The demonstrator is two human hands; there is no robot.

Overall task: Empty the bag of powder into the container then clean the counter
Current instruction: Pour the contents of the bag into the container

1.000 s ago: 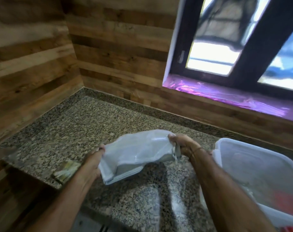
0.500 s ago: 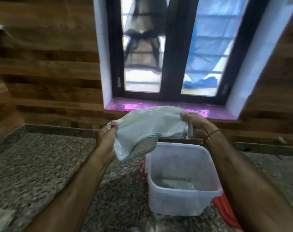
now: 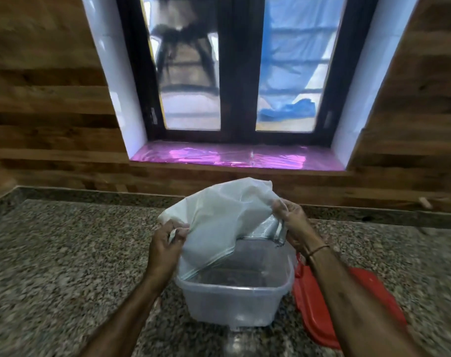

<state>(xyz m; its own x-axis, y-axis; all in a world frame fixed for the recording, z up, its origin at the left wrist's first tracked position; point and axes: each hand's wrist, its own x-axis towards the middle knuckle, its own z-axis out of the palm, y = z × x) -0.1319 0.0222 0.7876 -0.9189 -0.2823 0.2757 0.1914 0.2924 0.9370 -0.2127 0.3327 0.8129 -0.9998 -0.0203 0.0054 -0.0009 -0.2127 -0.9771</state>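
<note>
Centre of frame: white bag [image 3: 219, 215], held up over the open container [image 3: 234, 302], lower corner dipping past the rim at the container's left side.

Left hand [image 3: 165, 249], centre left: grip narrow, fingers and thumb pinching the bag's left edge.

Right hand [image 3: 293, 228], centre right: grip likewise closed on the bag, fingers curled round its right edge, beside a patch of silvery lining. Thin cord [image 3: 318, 249] round the right wrist.

Container: clear plastic, squarish, standing on the speckled granite surface [image 3: 64, 253], lower centre. Contents too dim and blurred to tell.

Red lid [image 3: 322, 305]: flat on the surface, just right of the container, partly hidden by the right forearm.

Upper centre: dark-framed window [image 3: 238, 73] with two panes, white tiled reveals on either side, glossy pink sill [image 3: 234, 158] beneath.

Wood-plank wall [image 3: 46, 99]: left and right of the window and along the back of the surface.

Right edge, at the foot of the wall: small pale object [image 3: 423, 202], too blurred to identify.
</note>
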